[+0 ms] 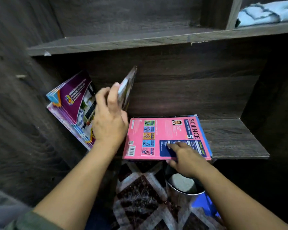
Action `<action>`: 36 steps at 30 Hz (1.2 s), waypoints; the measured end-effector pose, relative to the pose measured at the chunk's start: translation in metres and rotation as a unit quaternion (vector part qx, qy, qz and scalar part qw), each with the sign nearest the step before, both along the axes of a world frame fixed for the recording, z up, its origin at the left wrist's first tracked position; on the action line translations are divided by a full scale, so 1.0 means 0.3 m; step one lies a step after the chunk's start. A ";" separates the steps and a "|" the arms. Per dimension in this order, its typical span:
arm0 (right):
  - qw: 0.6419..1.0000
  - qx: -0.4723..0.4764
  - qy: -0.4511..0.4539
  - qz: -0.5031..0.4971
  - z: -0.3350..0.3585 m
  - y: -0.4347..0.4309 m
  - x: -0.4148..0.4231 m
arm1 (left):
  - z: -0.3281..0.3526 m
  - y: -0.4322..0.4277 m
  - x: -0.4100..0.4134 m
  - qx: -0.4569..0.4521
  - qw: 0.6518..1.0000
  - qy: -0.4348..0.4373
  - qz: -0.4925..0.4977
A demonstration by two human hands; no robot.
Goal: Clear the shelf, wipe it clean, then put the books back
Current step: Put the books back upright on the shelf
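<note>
Two hands are busy at the shelf (231, 138). The left hand (110, 120) grips a thin book (127, 87) by its near edge and holds it up on end, tipped a bit to the right. The right hand (185, 157) lies on the pink book (156, 136), fingers on the cover and thumb, it seems, under the front edge, so it pinches that edge. The pink book lies flat near the front of the shelf, on top of a blue book (207, 140) whose edge peeks out. Some leaning books (73, 103) rest on the left wall, just beside the left hand. All look thin, light and bendy, with shiny covers that may slip, so I think it is best to hold each near the spine, or lift the flat pile from under. A cloth (266, 12) sits on the shelf above, far right. A bucket (181, 183) and a rug (140, 196) are below.
</note>
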State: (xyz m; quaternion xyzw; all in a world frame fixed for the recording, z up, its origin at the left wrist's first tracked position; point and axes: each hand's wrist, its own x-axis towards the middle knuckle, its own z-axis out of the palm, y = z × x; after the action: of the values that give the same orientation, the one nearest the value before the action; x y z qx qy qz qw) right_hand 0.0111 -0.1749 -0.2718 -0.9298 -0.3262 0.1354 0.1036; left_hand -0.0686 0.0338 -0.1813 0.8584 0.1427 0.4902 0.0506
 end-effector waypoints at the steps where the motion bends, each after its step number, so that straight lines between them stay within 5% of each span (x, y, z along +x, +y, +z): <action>1: 1.000 -0.014 -0.001 0.009 -0.013 0.002 -0.005 | 0.009 0.013 -0.013 -0.003 1.000 -0.002 0.020; 8: 0.999 -0.034 -0.020 0.017 -0.029 0.007 0.014 | 0.062 0.156 -0.058 -0.021 0.944 0.009 0.329; 14: 0.998 -0.046 -0.041 0.021 -0.037 0.004 0.025 | 0.021 0.278 -0.065 -0.007 0.914 0.021 0.405; 18: 0.995 -0.061 -0.074 0.005 -0.053 -0.007 0.025 | 0.003 0.190 -0.065 -0.017 0.937 0.082 0.338; 22: 0.996 -0.046 -0.074 -0.016 -0.054 -0.027 0.043 | -0.066 0.032 -0.038 0.036 0.964 0.201 0.168; 24: 0.999 -0.029 -0.027 -0.013 -0.020 -0.031 0.048 | -0.123 -0.036 -0.020 0.087 0.940 0.322 0.073; 27: 0.999 0.016 -0.026 -0.018 0.041 -0.043 0.054 | -0.231 -0.111 0.010 0.110 0.860 0.496 -0.055; 32: 0.987 0.058 -0.142 0.038 0.059 -0.033 0.040 | -0.290 -0.188 0.069 0.128 0.877 0.455 -0.086; 36: 0.945 0.179 -0.265 -0.063 0.046 -0.040 0.063 | -0.257 -0.189 0.083 0.108 0.893 0.435 -0.035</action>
State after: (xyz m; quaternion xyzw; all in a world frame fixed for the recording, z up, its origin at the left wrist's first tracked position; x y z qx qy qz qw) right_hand 0.0300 -0.1870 -0.2579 -0.9169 -0.3016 -0.1832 0.1864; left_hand -0.0437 -0.0229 -0.2584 0.9904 0.0659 0.0783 -0.0925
